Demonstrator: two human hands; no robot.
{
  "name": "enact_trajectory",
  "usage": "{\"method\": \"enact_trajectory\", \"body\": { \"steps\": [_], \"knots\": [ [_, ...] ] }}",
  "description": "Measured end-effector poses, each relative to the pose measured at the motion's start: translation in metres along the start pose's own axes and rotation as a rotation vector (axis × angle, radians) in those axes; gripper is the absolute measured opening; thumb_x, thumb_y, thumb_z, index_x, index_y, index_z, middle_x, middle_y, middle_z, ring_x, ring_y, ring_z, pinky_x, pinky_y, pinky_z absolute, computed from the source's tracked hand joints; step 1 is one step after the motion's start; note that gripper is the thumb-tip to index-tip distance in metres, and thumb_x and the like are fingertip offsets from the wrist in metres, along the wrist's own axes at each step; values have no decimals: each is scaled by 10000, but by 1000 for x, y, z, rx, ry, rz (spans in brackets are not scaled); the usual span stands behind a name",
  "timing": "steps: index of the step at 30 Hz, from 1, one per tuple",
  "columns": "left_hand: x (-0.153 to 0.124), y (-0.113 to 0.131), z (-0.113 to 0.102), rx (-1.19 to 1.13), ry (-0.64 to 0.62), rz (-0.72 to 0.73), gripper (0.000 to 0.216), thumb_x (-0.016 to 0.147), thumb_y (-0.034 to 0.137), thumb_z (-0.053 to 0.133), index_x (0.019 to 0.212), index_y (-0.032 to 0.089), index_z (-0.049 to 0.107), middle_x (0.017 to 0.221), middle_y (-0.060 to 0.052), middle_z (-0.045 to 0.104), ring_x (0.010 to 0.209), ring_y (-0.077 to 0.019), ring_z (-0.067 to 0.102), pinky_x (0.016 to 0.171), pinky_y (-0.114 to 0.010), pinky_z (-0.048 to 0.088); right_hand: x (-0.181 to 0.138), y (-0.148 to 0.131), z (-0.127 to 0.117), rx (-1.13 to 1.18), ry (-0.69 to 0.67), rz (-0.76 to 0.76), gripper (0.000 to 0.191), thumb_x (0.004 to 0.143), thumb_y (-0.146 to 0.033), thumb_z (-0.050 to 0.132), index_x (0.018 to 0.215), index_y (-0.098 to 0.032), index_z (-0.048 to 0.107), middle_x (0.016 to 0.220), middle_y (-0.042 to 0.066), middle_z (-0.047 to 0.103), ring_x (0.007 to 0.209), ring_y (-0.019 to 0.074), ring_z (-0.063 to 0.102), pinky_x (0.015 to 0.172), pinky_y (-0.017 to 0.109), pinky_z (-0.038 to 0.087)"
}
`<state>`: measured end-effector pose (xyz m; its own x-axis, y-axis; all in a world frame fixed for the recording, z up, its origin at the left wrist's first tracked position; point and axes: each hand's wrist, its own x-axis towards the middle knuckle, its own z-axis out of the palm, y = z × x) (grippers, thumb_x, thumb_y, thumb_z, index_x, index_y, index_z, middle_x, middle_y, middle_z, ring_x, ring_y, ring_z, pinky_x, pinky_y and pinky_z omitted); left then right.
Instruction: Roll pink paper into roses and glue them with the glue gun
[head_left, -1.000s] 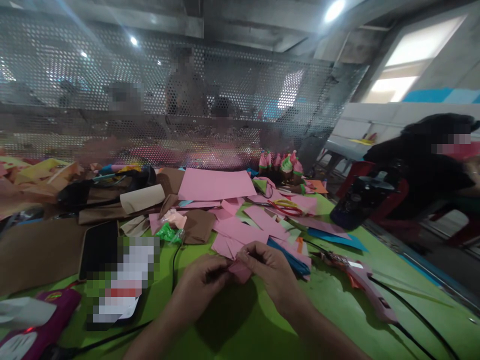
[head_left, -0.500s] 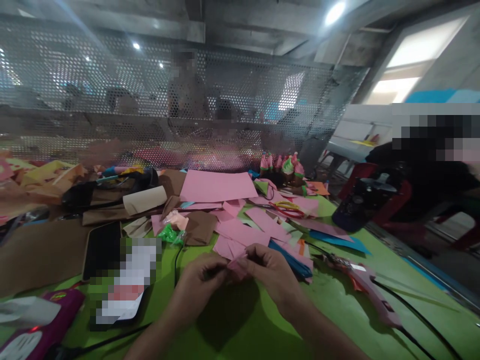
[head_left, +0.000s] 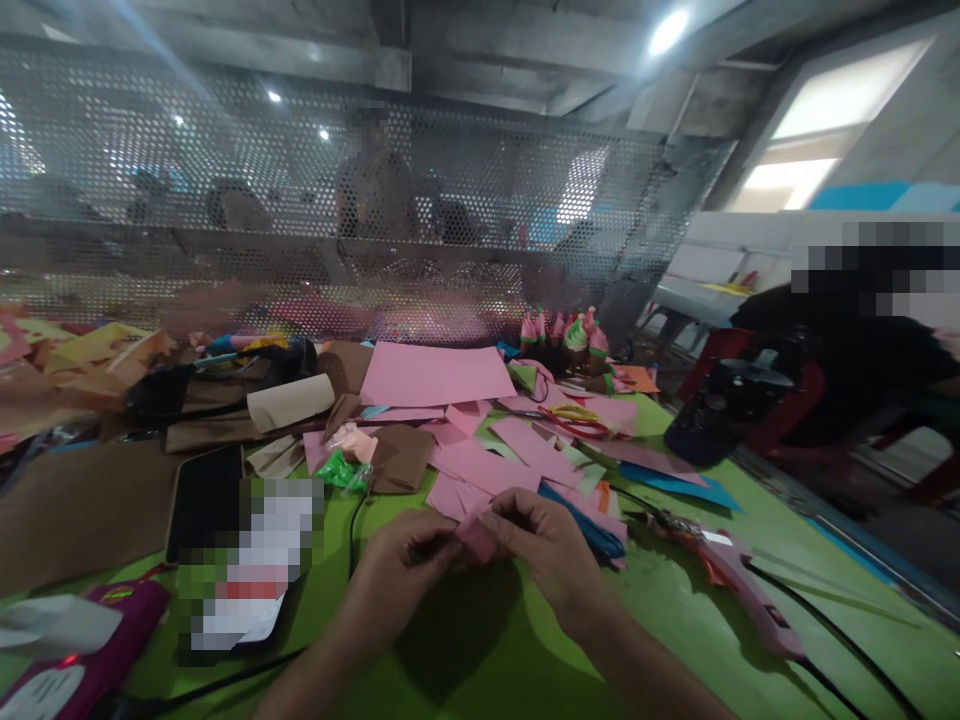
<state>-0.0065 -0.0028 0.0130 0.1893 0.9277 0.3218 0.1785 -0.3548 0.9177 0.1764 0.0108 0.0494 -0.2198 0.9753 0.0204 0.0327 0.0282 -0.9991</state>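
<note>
Pinching one small pink paper piece (head_left: 477, 540) between them, both hands, left (head_left: 401, 560) and right (head_left: 544, 545), meet.

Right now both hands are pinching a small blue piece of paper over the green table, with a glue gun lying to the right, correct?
Not quite: the head view shows the piece of paper is pink, not blue. The left hand and right hand do pinch it over the green table, glue gun lying to the right.

No readable text anywhere — labels and papers too blurred or pixelated
</note>
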Motion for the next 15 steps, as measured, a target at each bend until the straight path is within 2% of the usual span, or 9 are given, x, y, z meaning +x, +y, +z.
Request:
{"method": "enact_trajectory", "body": {
  "steps": [4,8,15],
  "knots": [
    [-1,-1,0,28,-7,4,147,854,188,640,862,236,778,845,-24,749,814,-179,658,747,-273,481,-1,-1,0,8,-11,6,300,770,-444,761,750,-154,690,662,18,676,632,158,597,627,284,455],
    [-2,-3,-1,77,-22,14,208,854,133,604,892,242,777,885,-26,756,857,-188,661,774,-284,479,-1,0,0,-17,36,-3,302,751,-438,774,709,-162,659,646,-1,646,613,139,559,597,265,419],
    [-1,-3,0,80,-54,15,167,880,184,610,905,237,766,858,-21,752,827,-184,659,757,-287,477,1,-1,0,-26,24,-15,281,749,-429,755,710,-160,684,645,10,660,609,151,578,604,280,442]
  ]
}}
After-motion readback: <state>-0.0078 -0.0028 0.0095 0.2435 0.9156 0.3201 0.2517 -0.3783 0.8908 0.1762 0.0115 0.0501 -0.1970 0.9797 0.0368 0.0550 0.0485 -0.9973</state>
